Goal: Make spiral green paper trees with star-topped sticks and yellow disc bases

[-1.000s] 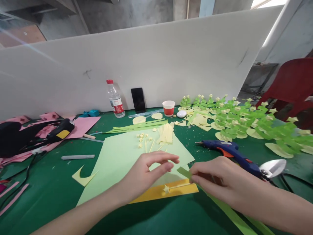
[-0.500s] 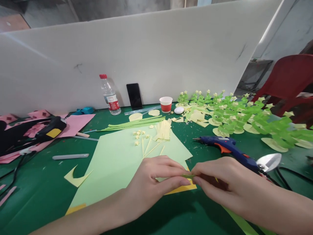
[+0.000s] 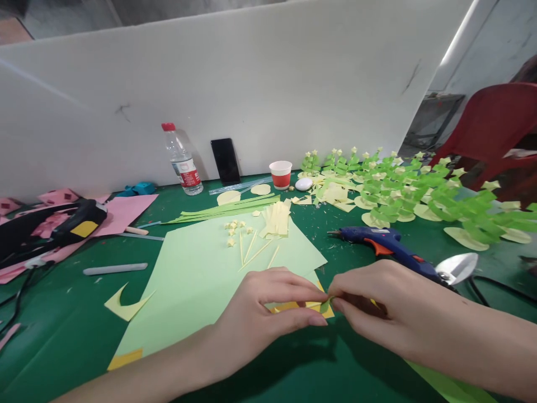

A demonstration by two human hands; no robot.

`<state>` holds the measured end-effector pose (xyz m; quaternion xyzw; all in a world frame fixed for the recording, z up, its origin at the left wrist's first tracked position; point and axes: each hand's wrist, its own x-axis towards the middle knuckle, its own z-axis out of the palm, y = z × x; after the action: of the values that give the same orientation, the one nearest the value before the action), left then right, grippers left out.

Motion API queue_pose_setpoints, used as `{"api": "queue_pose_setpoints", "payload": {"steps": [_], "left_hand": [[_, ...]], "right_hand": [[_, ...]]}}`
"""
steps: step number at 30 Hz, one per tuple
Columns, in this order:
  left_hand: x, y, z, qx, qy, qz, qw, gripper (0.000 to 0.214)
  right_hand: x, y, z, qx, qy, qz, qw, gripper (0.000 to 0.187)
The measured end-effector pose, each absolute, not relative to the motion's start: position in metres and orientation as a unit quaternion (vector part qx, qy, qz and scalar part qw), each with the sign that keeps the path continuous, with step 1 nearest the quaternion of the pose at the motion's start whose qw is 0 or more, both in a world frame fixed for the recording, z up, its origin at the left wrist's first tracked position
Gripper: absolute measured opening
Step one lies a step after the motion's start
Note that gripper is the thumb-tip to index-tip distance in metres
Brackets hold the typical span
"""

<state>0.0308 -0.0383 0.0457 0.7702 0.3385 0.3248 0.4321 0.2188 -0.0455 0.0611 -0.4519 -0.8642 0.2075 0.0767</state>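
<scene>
My right hand (image 3: 377,302) pinches a small green paper strip (image 3: 324,307) between thumb and forefinger. Most of the strip is hidden by the fingers. Close beside it, my left hand (image 3: 268,305) has its thumb apart from its fingers. Its fingertips meet the strip's edge or sit right at it; I cannot tell which. Both hands are over the near edge of a light green paper sheet (image 3: 197,274). On that sheet lie thin pale yellow strips (image 3: 255,254), small paper stars (image 3: 232,225) and a bundle of cream paper strips (image 3: 277,219).
A blue glue gun (image 3: 390,243) lies at right, beside metal-bladed clippers (image 3: 457,268). Behind stand many green paper plants (image 3: 403,190), a paper cup (image 3: 281,174), a phone (image 3: 225,161) and a bottle (image 3: 183,165). Pink paper (image 3: 126,214) and a glue stick (image 3: 115,269) lie left.
The left thumb has dropped away from the green paper strip, opening a gap below the fingers. The right hand still pinches the strip. The view has shifted slightly.
</scene>
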Motion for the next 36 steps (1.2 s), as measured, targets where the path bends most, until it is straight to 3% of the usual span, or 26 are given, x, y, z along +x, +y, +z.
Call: {"api": "queue_pose_setpoints", "payload": {"steps": [9,19,29,36], "left_hand": [[0.036,-0.044,0.041,0.821,0.291,0.362,0.333,0.013],[0.035,-0.045,0.050,0.790,0.351,0.336,0.373,0.014],[0.035,-0.041,0.051,0.780,0.368,0.335,0.380,0.013],[0.034,-0.044,0.053,0.775,0.355,0.344,0.394,0.011]], "right_hand": [[0.215,-0.051,0.063,-0.472,-0.860,0.193,0.010,0.027],[0.208,-0.050,0.074,-0.474,-0.858,0.200,-0.015,0.031],[0.210,-0.055,0.071,-0.443,-0.876,0.181,0.058,0.033],[0.216,-0.050,0.070,-0.457,-0.811,0.339,0.132,0.024]]}}
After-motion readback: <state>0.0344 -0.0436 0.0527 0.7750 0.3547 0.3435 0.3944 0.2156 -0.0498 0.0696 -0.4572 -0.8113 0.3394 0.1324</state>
